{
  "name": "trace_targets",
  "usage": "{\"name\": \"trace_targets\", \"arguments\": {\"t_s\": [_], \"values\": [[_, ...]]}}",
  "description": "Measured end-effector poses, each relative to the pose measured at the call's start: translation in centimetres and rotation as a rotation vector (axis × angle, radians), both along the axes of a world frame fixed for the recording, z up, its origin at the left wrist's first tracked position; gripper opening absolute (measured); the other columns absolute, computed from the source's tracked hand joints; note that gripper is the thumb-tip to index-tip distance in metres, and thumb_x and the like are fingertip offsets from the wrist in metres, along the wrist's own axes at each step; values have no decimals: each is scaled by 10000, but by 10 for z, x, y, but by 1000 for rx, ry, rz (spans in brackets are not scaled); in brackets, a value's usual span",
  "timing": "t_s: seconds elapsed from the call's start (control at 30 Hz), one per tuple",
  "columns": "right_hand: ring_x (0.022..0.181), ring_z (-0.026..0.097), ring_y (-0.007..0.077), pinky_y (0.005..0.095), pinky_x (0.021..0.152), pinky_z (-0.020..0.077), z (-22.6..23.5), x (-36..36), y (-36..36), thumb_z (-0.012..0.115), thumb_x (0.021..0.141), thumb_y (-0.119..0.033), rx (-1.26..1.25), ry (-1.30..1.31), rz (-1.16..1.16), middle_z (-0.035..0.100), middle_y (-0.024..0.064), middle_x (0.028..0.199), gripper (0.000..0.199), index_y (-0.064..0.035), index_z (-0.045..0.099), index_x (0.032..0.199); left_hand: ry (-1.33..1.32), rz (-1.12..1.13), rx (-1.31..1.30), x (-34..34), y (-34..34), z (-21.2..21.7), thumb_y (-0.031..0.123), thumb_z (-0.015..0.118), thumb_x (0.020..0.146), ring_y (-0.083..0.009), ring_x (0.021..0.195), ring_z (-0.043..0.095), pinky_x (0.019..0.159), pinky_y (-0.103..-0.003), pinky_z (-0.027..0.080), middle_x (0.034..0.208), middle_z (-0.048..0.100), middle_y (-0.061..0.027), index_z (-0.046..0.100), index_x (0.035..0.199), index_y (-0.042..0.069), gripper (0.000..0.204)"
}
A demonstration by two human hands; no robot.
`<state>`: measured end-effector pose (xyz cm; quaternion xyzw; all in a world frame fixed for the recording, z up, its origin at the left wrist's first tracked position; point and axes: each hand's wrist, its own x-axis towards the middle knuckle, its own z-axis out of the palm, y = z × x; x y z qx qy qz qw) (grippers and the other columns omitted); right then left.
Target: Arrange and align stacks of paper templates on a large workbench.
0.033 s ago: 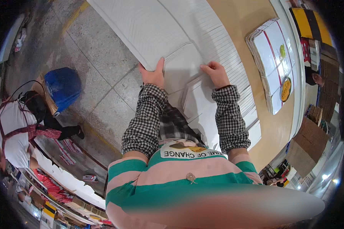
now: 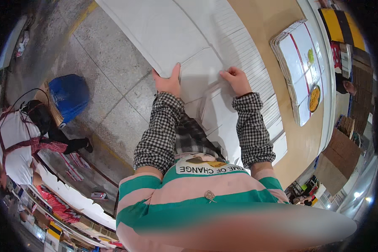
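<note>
White flat cardboard sheets (image 2: 172,33) with creases and folded flaps lie in front of me, overlapping in a fanned stack. My left hand (image 2: 169,84) is at the left edge of the top sheet, its thumb up along a flap and its fingers at the outer edge, gripping it. With thumb and forefinger pinched together, my right hand (image 2: 237,82) is on the same sheet, to the right of a raised flap. The other right fingers are curled in. Black-and-white checked sleeve covers are on both forearms. The undersides of the sheets are hidden.
A tan table (image 2: 262,21) bears the sheets and, at right, a tied stack of printed white cartons (image 2: 300,71). Left on the concrete floor stands a blue-covered bundle (image 2: 69,96), near a person in a white top (image 2: 14,147). Brown cardboard (image 2: 338,151) stands beyond the table.
</note>
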<state>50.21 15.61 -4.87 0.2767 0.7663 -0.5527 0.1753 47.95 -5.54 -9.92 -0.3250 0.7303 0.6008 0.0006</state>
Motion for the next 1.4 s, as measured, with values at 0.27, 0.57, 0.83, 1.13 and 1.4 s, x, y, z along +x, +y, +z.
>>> {"name": "trace_targets", "arguments": {"t_s": [0.27, 0.57, 0.83, 1.13, 1.4], "values": [[602, 390, 72, 236, 533, 331, 15, 2, -1, 635, 747, -218, -147, 89, 111, 449, -17, 613, 263, -15, 490, 662, -59, -37, -29, -3, -8, -5, 309, 742, 653, -265, 1038, 508, 897, -319, 388, 1146, 498, -209, 296, 1223, -115, 839], [626, 371, 78, 238, 564, 327, -16, 3, 3, 592, 778, -208, 8, 117, 207, 394, -9, 620, 238, -8, 477, 721, 98, -46, 25, -2, -7, -7, 293, 740, 642, -290, 1108, 444, 929, -348, 364, 1214, 409, -231, 189, 1284, -79, 925], [603, 375, 77, 238, 544, 329, -14, 7, 9, 615, 762, -197, 58, 119, 227, 411, -14, 607, 236, -4, 488, 714, 24, -108, 3, -2, -3, 13, 265, 739, 644, -295, 1084, 470, 918, -347, 377, 1193, 441, -231, 141, 1296, -70, 946], [595, 358, 50, 203, 538, 296, -13, 14, 7, 627, 770, -185, 16, 44, 33, 410, -58, 615, 212, -43, 496, 682, 36, -131, 87, -4, -2, 23, 274, 775, 605, -280, 1118, 439, 939, -335, 355, 1230, 411, -222, 148, 1293, -85, 998], [583, 342, 65, 228, 516, 298, -17, 16, 12, 613, 764, -184, 18, 69, 115, 365, -43, 596, 251, -43, 439, 653, 59, -122, 71, -4, -5, 6, 265, 775, 607, -284, 1126, 431, 942, -337, 351, 1232, 406, -223, 139, 1305, -65, 1000]]}}
